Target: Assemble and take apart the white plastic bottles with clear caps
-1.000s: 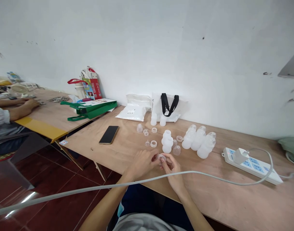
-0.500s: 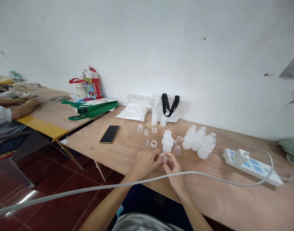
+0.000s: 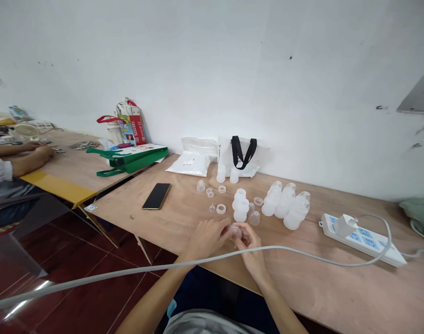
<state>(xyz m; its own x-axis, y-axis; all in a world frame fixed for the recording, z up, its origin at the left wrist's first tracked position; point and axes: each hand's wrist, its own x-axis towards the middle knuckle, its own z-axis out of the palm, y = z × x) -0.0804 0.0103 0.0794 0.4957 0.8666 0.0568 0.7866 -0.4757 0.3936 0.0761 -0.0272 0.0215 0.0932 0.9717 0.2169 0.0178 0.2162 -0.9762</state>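
Observation:
Both of my hands meet above the table's near edge around a small translucent bottle collar ring [image 3: 234,229]. My left hand [image 3: 212,234] pinches it from the left. The fingers of my right hand [image 3: 248,236] curl round its right side. Fingers partly hide the ring, and I cannot tell whether a teat sits in it. Just beyond stand frosted baby bottle bodies [image 3: 240,211], with a clear cap [image 3: 254,218] and another collar ring [image 3: 258,201] to their right. Farther left lie a teat [image 3: 212,208], a loose ring [image 3: 221,208] and a domed cap [image 3: 201,186].
Several capped bottles [image 3: 291,215] stand right of my hands, before a power strip [image 3: 363,239]. A pale cable [image 3: 128,273] crosses low in front of my forearms. A phone [image 3: 156,196], white packet [image 3: 189,163] and bag [image 3: 258,160] lie around; a co-worker's hands [image 3: 40,153] rest far left.
The view has shifted slightly. Both hands stay at the collar ring with almost the same grip; the ring appears tilted a little differently between the fingers.

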